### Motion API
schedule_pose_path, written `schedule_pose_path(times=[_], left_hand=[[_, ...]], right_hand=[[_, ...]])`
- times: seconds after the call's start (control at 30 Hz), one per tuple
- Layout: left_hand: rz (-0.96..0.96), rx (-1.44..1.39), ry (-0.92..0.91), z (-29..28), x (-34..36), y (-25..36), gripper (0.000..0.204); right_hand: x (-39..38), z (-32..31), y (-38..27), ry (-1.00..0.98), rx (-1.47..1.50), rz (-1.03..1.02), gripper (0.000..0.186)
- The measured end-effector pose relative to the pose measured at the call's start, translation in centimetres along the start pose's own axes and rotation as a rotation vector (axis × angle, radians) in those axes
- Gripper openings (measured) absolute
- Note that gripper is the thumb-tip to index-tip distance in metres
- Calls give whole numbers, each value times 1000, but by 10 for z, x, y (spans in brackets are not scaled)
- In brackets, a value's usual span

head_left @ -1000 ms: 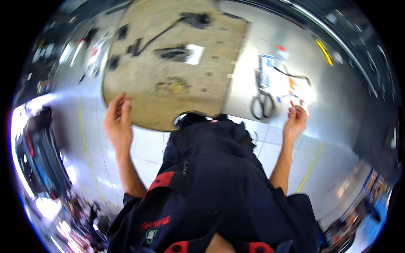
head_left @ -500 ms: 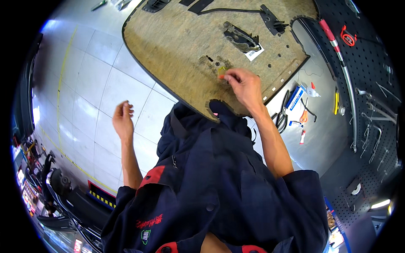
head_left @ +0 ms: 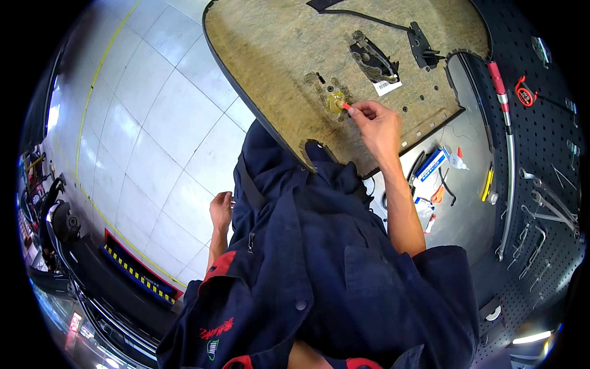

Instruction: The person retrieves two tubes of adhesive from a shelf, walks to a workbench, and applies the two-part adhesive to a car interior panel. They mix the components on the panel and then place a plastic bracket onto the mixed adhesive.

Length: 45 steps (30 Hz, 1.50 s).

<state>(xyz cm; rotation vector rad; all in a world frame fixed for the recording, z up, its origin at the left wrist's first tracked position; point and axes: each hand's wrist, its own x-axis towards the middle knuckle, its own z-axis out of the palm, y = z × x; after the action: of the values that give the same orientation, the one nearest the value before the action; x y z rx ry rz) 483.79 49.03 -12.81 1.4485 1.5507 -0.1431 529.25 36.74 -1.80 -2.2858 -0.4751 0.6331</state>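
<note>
A panel (head_left: 270, 49) with a mottled tan fibrous face, dark edge and black fittings (head_left: 422, 46) fills the upper middle. My right hand (head_left: 378, 129) pinches a small red object (head_left: 346, 106) at a glossy yellow patch (head_left: 334, 101) near several small holes. Above that patch sit a black bracket (head_left: 372, 55) and a white label (head_left: 387, 87). My left hand (head_left: 220, 209) is low beside my dark trousers, fingers curled and partly hidden; what they hold, if anything, I cannot make out.
A metal bench (head_left: 467, 209) at right carries scissors (head_left: 437, 197), a blue-white box (head_left: 430, 165), a bottle (head_left: 456, 160) and a yellow tool (head_left: 487, 184). A dark pegboard (head_left: 547, 147) with wrenches stands beyond. At left are a tiled floor (head_left: 147, 123) and a black vehicle (head_left: 92, 283).
My right hand has moved from over the bench onto the panel, red object at the yellow patch. My left hand has come down beside my trousers. The view has turned, showing more pegboard.
</note>
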Motion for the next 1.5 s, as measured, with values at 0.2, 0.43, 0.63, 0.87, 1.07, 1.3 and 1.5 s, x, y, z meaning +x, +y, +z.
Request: schedule_pose_path(times=[0.2,0.43,0.63,0.87,1.07,1.3,1.5], left_hand=[[-112,-66,-11,14,-6,0,31],[-200,-165,-12,22,2,9,29],[-219,-193,-34,21,5,1,28],[-224,-207,-57,18,4,-8,27],[-223,-200,-51,15,10,-9,27],[-228,-191,-60,11,11,0,28],[-180,-126,-76,13,12,9,28]], right_hand=[[14,-8,5,-61,22,24,21],[19,0,2,-78,9,-67,21],[13,3,-3,-107,-90,-65,23],[7,-11,-3,-178,-76,99,28],[16,-7,-9,-202,-90,90,29],[15,-9,8,-222,-37,90,29],[22,-16,-10,-256,-126,49,30]])
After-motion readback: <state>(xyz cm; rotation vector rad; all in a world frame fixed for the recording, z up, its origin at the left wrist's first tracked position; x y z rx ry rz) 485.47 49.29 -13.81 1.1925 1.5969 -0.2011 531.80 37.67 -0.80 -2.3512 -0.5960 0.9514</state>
